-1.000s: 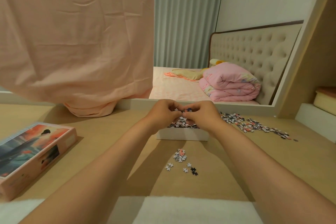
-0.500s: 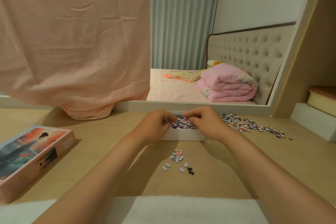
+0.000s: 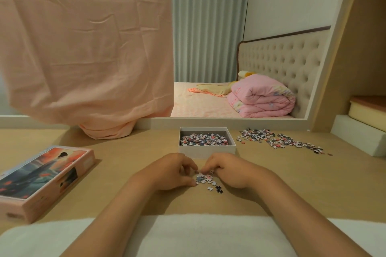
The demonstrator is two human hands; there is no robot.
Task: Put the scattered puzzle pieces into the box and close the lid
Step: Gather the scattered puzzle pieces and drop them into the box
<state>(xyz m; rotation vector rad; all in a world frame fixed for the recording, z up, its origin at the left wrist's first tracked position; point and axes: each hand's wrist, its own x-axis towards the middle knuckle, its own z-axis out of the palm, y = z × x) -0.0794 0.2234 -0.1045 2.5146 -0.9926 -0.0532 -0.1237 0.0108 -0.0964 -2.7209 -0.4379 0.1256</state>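
at lower centre my left hand and right hand curl around the small cluster on the tabletop, pinching it together so i can scoop it into the open box just above.

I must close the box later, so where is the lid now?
In the head view the lid lies far left on the table, well left of the left hand and the open box.

table: matt wood | box: matt card | lid: glossy print
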